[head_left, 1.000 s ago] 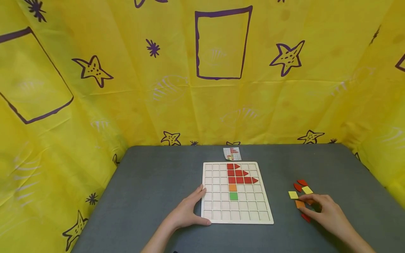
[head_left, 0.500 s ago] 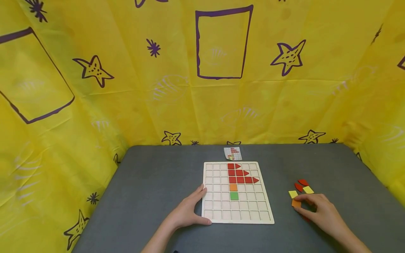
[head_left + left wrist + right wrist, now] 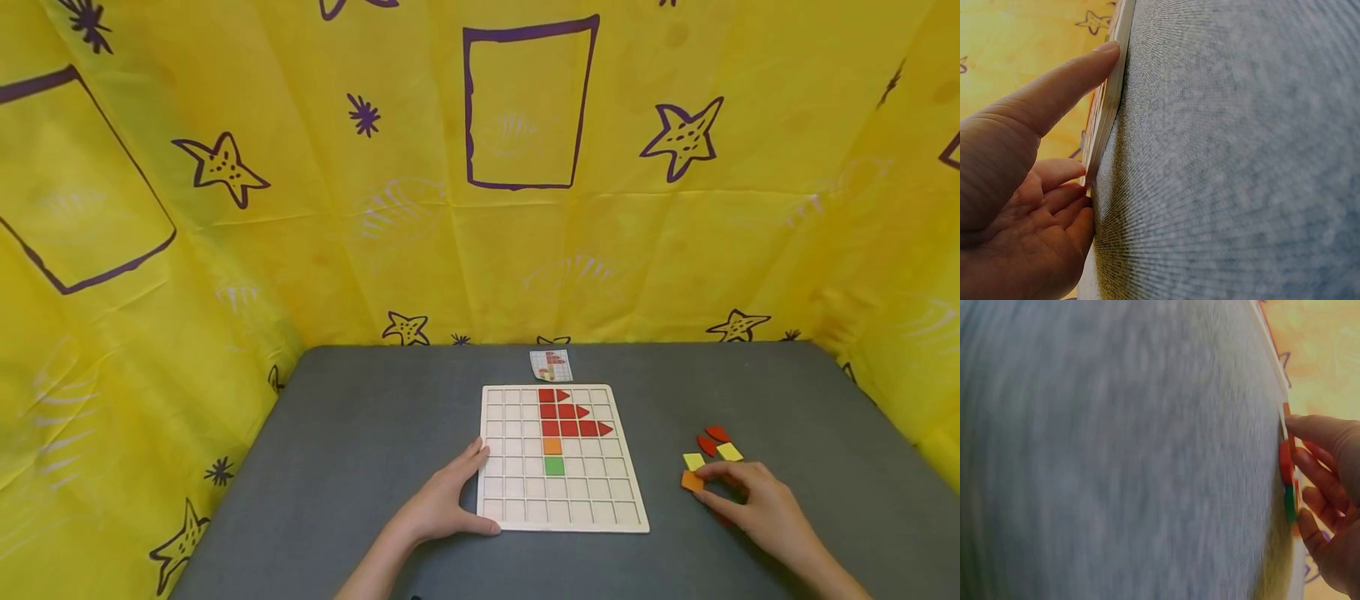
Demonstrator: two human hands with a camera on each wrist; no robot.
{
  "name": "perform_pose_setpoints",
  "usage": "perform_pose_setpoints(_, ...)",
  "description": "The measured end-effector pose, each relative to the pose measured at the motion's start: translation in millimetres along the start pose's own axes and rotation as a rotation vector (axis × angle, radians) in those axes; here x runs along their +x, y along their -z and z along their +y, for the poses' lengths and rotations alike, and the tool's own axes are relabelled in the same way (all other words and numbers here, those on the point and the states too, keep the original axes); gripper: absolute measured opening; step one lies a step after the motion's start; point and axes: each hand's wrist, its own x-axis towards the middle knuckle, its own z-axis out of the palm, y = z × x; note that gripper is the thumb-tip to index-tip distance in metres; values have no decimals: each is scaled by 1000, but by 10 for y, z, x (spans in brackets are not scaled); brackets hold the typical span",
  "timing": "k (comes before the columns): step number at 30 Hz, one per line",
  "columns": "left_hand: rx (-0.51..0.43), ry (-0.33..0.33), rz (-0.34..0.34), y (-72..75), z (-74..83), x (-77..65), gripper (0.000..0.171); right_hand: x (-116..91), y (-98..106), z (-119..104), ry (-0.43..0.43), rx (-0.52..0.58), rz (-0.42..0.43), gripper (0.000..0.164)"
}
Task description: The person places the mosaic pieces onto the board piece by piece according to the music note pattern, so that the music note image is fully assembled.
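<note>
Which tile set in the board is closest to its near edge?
The green square, just in front of the orange square in the board. It is the only green tile there; that orange square and the red tiles lie farther back.

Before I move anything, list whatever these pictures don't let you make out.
- Head view: whatever lies beneath the right hand, which covers it.
- Head view: fine details of the pattern card, too small.
- Head view: the dark object, cut off by the bottom edge.
- Right wrist view: the shape of the green piece, blurred and edge-on.
- Whether the orange tile is lifted: head view looks down, right wrist view blurs.
</note>
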Motion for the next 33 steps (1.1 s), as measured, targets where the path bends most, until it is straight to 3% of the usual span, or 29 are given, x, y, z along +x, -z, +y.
perform_pose_setpoints(5, 7, -10, 7, -5, -11, 1, 107, 26, -81, -150, -56, 76, -35, 25)
perform_pose_setpoints(9, 11, -14, 7, -12, -25, 3, 107, 58, -199, -291, -23, 168, -17, 23)
perform_pose_setpoints(15, 8, -17, 11, -15, -29, -3, 107, 98, -385, -542, -1, 253, -86, 22)
perform_pose_setpoints(22, 6, -21, 14, -5, -23, -8, 107, 153, -584, -858, 168, 306, -96, 22)
perform_pose_setpoints(27, 9, -26, 16, -6, -29, 1, 107, 198, -705, -1007, 322, 266, -92, 23)
perform_pose_setpoints(33, 11, -22, 16, -13, -34, 4, 107, 242, -801, -1100, 410, 227, -95, 22)
